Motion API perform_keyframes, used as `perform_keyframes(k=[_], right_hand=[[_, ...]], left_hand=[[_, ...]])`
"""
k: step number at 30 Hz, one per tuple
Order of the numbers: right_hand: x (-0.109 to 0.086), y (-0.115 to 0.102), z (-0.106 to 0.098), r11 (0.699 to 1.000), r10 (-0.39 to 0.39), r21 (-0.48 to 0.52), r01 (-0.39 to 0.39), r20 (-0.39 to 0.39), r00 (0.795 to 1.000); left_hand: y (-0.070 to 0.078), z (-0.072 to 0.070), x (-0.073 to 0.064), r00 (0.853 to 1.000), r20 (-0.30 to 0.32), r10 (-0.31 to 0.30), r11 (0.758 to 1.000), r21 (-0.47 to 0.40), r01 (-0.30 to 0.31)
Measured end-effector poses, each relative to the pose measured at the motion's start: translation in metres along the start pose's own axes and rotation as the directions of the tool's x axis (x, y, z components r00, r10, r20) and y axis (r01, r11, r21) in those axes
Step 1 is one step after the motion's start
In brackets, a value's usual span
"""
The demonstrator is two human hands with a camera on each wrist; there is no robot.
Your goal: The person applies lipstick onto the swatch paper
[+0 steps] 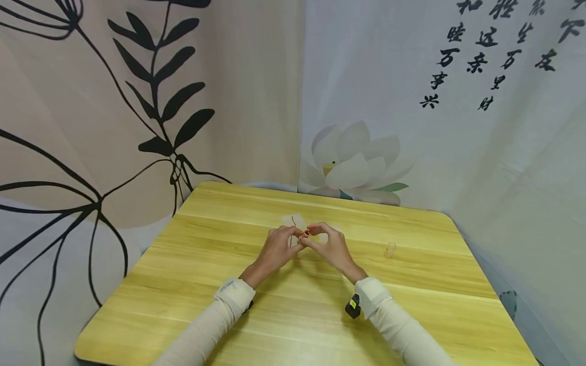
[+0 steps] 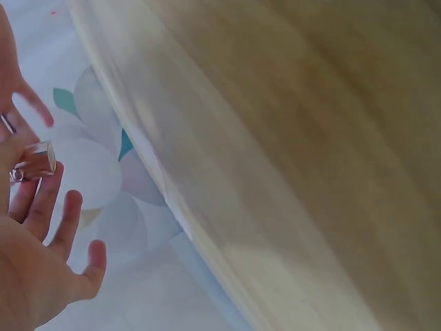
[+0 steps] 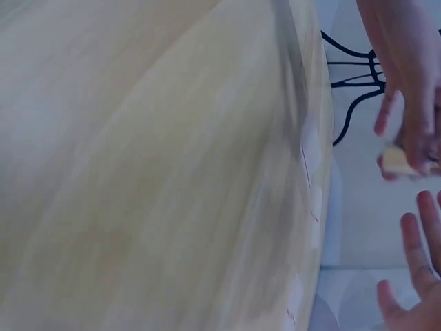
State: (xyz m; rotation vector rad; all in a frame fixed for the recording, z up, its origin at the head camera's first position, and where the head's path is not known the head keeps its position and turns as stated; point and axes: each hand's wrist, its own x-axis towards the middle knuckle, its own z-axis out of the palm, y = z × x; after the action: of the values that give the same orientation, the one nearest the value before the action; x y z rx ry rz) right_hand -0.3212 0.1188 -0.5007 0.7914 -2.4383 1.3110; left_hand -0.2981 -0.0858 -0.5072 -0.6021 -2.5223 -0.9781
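Observation:
In front of me both hands meet over the middle of the table. Thumb and forefinger of my left hand (image 1: 276, 247) pinch a small shiny reddish cylinder (image 1: 305, 234), partly hidden by the fingers. My right hand (image 1: 333, 249) has its thumb and forefinger bent round the cylinder's other side. The left wrist view shows the cylinder (image 2: 38, 162) with a bright, glassy-looking end and a small ring beside it. There the other fingers of my left hand (image 2: 41, 276) are spread. A thin red cord (image 1: 293, 221) lies behind the left fingers, over a whitish sheet (image 1: 299, 219).
A small clear piece with an orange outline (image 1: 390, 250) lies on the wooden table (image 1: 220, 295) to the right. Patterned cloth (image 1: 256, 91) hangs close behind the table's far edge. A dark wrist camera (image 1: 353, 307) sits under the right sleeve.

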Motion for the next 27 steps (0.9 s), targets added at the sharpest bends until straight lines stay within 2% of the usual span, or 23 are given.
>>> perform_keyframes(k=[4,8,11,14,16,18,20,23,25,27], right_hand=[[-0.004,0.007,-0.027,0.998,0.019,-0.053,-0.019,0.000,1.000],[-0.013,0.021,-0.066,0.992,0.040,-0.119,-0.051,-0.095,0.995],[-0.026,0.036,-0.101,0.980,0.086,-0.162,-0.115,-0.176,0.981],[-0.043,0.051,-0.134,0.957,0.176,-0.195,-0.217,-0.208,0.962],[-0.054,0.060,-0.154,0.933,0.260,-0.205,-0.296,-0.186,0.948],[-0.064,0.068,-0.169,0.905,0.351,-0.209,-0.371,-0.127,0.928],[-0.071,0.075,-0.178,0.878,0.436,-0.199,-0.436,-0.046,0.899],[-0.079,0.085,-0.182,0.851,0.503,-0.205,-0.484,0.053,0.862],[-0.082,0.092,-0.181,0.846,0.510,-0.222,-0.484,0.077,0.857],[-0.084,0.096,-0.178,0.853,0.490,-0.245,-0.461,0.070,0.869]], left_hand=[[-0.005,0.001,-0.001,0.999,-0.035,0.013,0.999,-0.043,-0.015],[-0.009,0.000,-0.001,0.999,-0.044,-0.009,0.998,-0.060,0.007],[-0.011,-0.001,0.000,0.999,-0.030,-0.022,0.998,-0.061,0.020],[-0.012,-0.004,0.000,0.999,-0.017,-0.033,0.997,-0.072,0.031],[-0.013,-0.006,0.000,0.999,-0.012,-0.048,0.996,-0.081,0.047],[-0.013,-0.008,0.000,0.998,-0.015,-0.064,0.994,-0.090,0.062],[-0.013,-0.012,0.001,0.997,-0.020,-0.079,0.992,-0.097,0.076],[-0.013,-0.017,0.001,0.996,-0.025,-0.086,0.992,-0.097,0.083],[-0.013,-0.019,0.001,0.996,-0.024,-0.083,0.992,-0.098,0.080],[-0.012,-0.021,0.000,0.997,-0.019,-0.079,0.992,-0.095,0.077]])
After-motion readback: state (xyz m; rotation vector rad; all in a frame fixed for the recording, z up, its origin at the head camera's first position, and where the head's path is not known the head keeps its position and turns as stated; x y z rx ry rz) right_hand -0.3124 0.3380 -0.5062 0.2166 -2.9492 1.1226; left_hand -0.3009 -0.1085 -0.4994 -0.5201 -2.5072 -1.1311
